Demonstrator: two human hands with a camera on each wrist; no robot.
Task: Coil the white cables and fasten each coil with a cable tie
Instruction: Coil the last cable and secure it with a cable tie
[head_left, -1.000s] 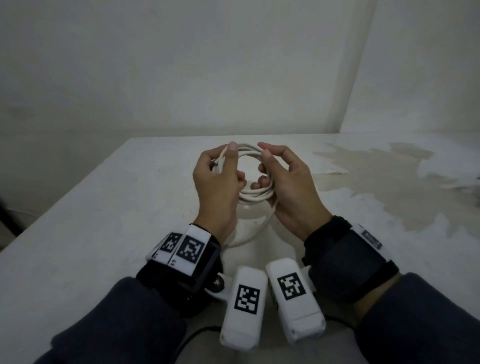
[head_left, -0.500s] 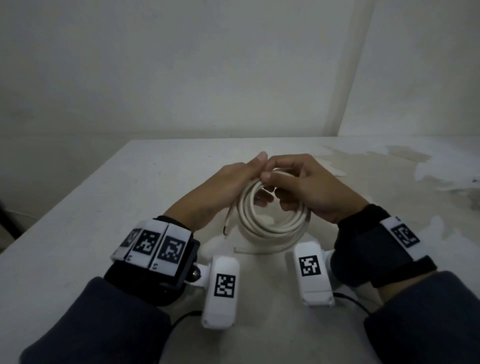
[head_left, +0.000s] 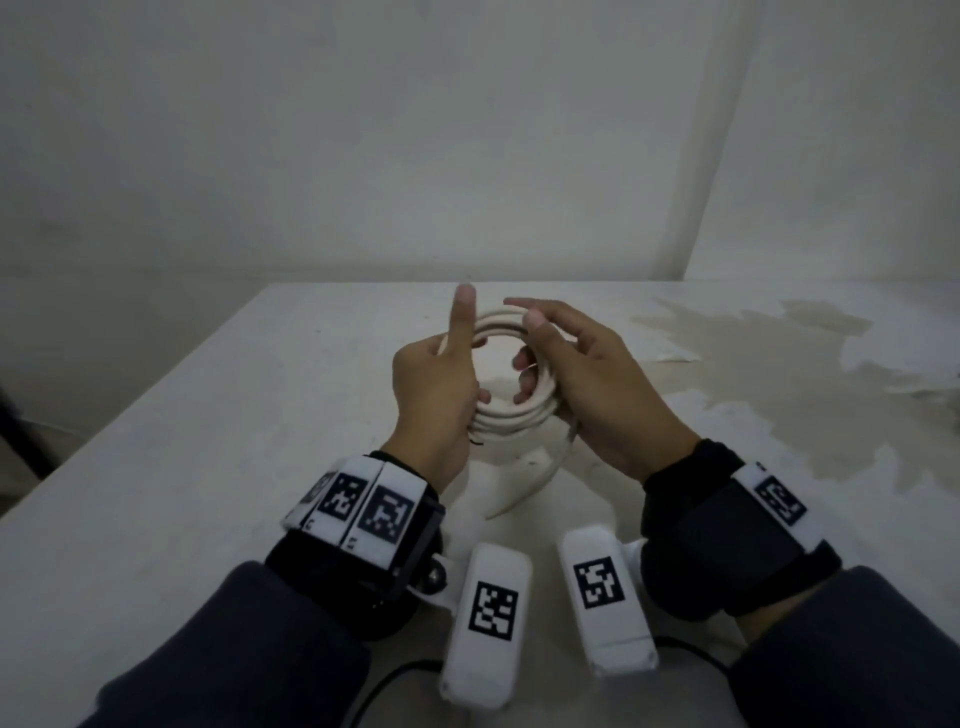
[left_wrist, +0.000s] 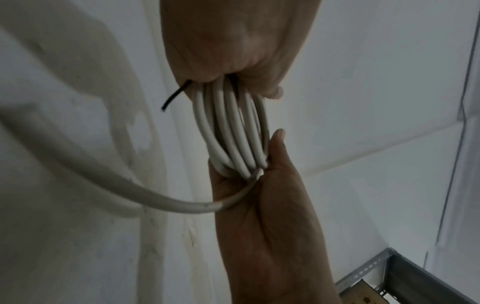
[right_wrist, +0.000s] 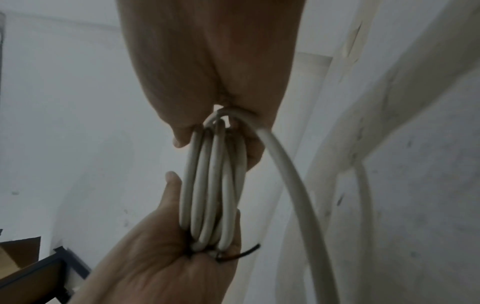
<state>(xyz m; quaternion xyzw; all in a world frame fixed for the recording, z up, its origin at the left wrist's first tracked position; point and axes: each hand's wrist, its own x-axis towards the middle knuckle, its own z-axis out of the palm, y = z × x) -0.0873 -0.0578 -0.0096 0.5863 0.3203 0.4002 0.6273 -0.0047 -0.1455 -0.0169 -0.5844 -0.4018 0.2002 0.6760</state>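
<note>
I hold a white cable coil (head_left: 506, 422) of several loops upright above the table, between both hands. My left hand (head_left: 436, 384) grips its left side, fingers curled round the loops and thumb pointing straight up. My right hand (head_left: 587, 379) grips the right side with fingers hooked through the ring. The coil (left_wrist: 233, 131) and coil (right_wrist: 213, 181) show as bunched strands running from palm to palm. A loose white tail (head_left: 524, 493) hangs from the right hand towards the table. A short black strand (left_wrist: 174, 96) sticks out of the left fist; whether it is a tie or a wire end is unclear.
The white table (head_left: 208, 467) has a large stained patch (head_left: 779, 374) on its right and an edge running along the left. Bare walls stand behind. A metal shelf frame (left_wrist: 389, 273) and a cardboard box (right_wrist: 18, 253) show in the wrist views.
Half a second ago the coil lay low and nearly flat with both hands meeting at its far side. Now it is raised upright, hands on opposite sides, left thumb straightened.
</note>
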